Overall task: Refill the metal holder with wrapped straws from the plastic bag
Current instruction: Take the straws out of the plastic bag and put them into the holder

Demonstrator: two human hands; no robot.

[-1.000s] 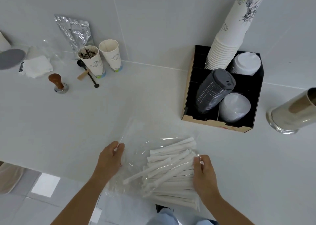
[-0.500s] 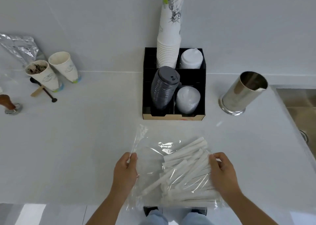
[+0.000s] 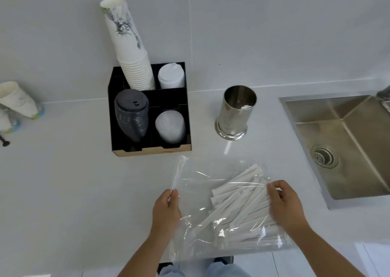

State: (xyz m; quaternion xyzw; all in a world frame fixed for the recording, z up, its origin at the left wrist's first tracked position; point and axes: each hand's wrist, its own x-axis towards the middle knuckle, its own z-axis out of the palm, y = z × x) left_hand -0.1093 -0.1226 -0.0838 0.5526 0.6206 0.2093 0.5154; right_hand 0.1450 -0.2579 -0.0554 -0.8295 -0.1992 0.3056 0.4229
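A clear plastic bag (image 3: 196, 194) lies at the front edge of the white counter, with several white paper-wrapped straws (image 3: 238, 205) bunched in its right half. My left hand (image 3: 165, 210) pinches the bag's left edge. My right hand (image 3: 283, 205) grips the bag's right side over the straws. The shiny metal holder (image 3: 235, 113) stands upright behind the bag, apart from it, with something white showing low inside.
A black organiser (image 3: 150, 148) with stacked paper cups (image 3: 126, 44) and lids stands behind the bag to the left. A steel sink (image 3: 346, 144) is set into the counter at right. Paper cups (image 3: 18, 100) sit at far left.
The view has swung to the right, so the sink came into view and the left-side items slid out. Both hands stay on the bag's edges.
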